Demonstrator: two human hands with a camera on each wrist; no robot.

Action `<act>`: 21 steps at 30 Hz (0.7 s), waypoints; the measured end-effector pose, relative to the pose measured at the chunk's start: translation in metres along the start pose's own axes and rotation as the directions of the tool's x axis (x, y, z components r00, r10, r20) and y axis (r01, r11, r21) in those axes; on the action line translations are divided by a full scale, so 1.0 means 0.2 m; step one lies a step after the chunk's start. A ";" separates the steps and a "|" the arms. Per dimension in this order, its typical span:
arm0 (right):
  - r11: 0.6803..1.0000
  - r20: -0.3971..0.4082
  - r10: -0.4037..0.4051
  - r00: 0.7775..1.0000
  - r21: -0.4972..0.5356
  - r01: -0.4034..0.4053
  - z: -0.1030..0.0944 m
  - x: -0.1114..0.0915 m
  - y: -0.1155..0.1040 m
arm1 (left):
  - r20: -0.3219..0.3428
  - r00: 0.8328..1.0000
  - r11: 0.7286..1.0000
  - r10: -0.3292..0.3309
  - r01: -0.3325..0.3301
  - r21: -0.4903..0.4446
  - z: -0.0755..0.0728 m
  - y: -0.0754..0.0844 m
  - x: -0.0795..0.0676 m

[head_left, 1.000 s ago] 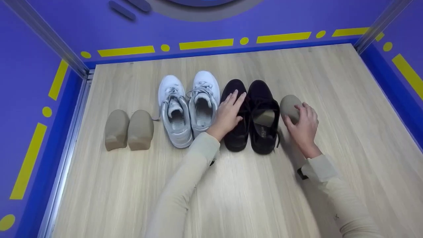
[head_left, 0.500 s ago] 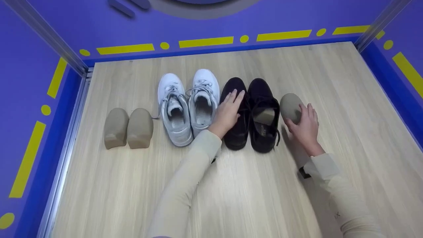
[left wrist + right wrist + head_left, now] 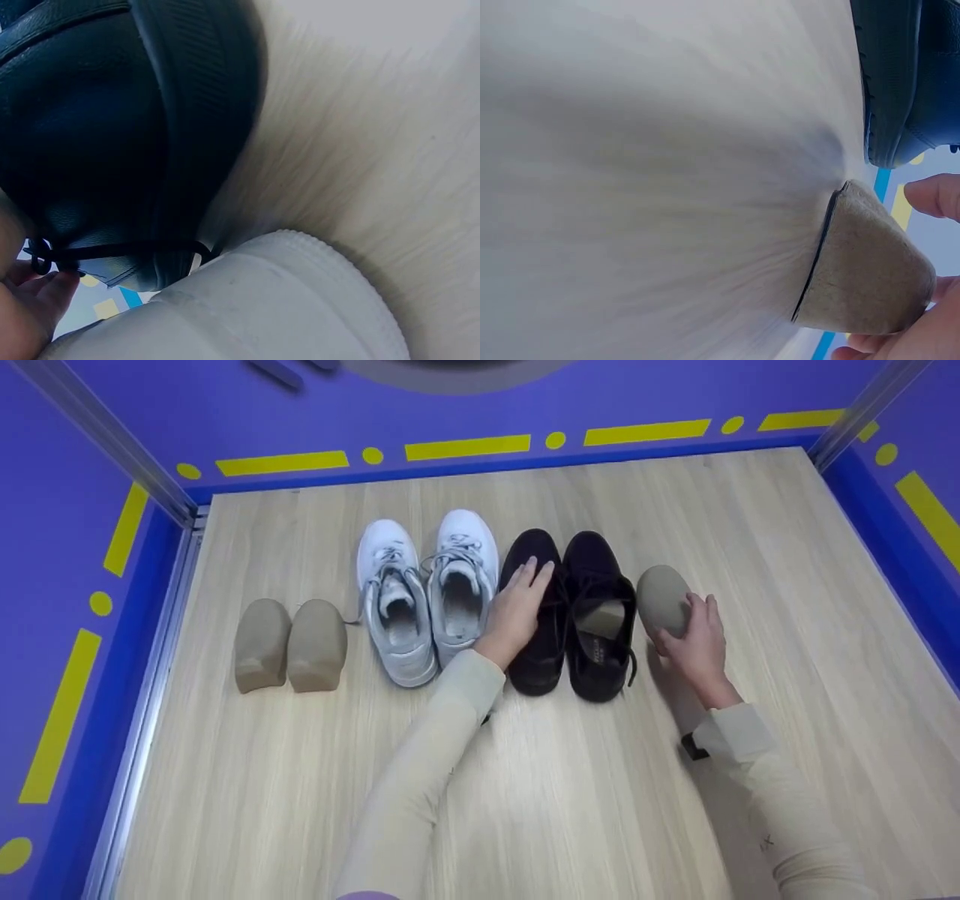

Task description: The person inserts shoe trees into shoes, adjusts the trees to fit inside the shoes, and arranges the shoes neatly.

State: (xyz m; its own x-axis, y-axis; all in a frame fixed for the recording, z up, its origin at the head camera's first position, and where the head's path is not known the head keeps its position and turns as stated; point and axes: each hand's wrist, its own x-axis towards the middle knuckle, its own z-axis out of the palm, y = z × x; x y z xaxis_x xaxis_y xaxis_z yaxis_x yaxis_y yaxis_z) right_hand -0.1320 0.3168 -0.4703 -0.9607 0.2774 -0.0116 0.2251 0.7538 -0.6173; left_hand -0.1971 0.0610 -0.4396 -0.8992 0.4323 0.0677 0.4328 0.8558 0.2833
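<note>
- Currently foremost: right insert, tan, rounded at the far end, lying lengthwise beside the right black shoe; in the right wrist view its flat underside appears to meet the tabletop.
- Right hand: at the near right side of that insert, fingers against it; thumb standing off, with a gap visible in the right wrist view. Loose contact, no firm grip.
- Left hand: resting over the left black shoe, fingers extended on its upper; whether a lace is pinched cannot be told. The two hands are apart.
- Step in hand, as judged: handling the right insert, the other hand steadying a shoe.
- Next move, as judged: if the insert is to leave the tabletop, it calls for the thumb brought against it opposite the fingers; the left hand need only stay light on the shoe.
- Right black shoe: a tan piece in its opening, probably another insert; lace trailing at its right side.
- White shoes: one pair, laced, left of the black ones.
- Left inserts: two, side by side, farther left.
- Wall: blue-purple, yellow markings, behind all.
</note>
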 end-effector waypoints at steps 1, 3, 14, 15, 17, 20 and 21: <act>1.000 0.004 0.005 1.000 0.001 -0.005 0.00 0.00 0.00 | 0.002 1.000 1.000 -0.001 0.001 0.004 0.00 0.00 0.00; 1.000 0.014 0.016 1.000 0.003 -0.016 0.00 0.00 0.01 | 0.003 1.000 1.000 -0.002 0.002 0.013 0.00 0.00 0.00; 1.000 0.060 0.018 0.998 0.019 -0.019 -0.01 0.00 0.03 | -0.096 0.995 1.000 0.014 -0.014 0.004 0.00 0.00 0.00; 0.999 0.063 0.025 0.998 0.022 -0.027 -0.01 0.00 0.03 | -0.104 0.994 1.000 0.017 -0.017 0.000 0.00 0.00 0.00; 0.999 0.063 0.035 0.997 0.025 -0.037 -0.01 0.00 0.03 | -0.121 0.992 1.000 0.020 -0.021 -0.007 0.00 -0.01 0.00; 0.999 0.068 0.045 0.997 0.027 -0.047 -0.01 0.00 0.03 | -0.162 0.986 0.999 0.033 -0.038 -0.028 0.01 -0.01 0.00; 0.998 0.070 0.046 0.996 0.027 -0.048 0.00 0.00 0.03 | -0.177 0.984 0.998 0.036 -0.043 -0.038 0.01 -0.01 0.00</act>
State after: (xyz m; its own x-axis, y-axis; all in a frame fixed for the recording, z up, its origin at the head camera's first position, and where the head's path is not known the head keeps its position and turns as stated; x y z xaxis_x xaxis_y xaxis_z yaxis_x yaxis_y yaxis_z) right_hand -0.1301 0.3224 -0.4737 -0.9583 0.2694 -0.0951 0.2666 0.7234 -0.6369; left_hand -0.1980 0.0592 -0.4429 -0.8804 0.4057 0.2455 0.4683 0.8251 0.3161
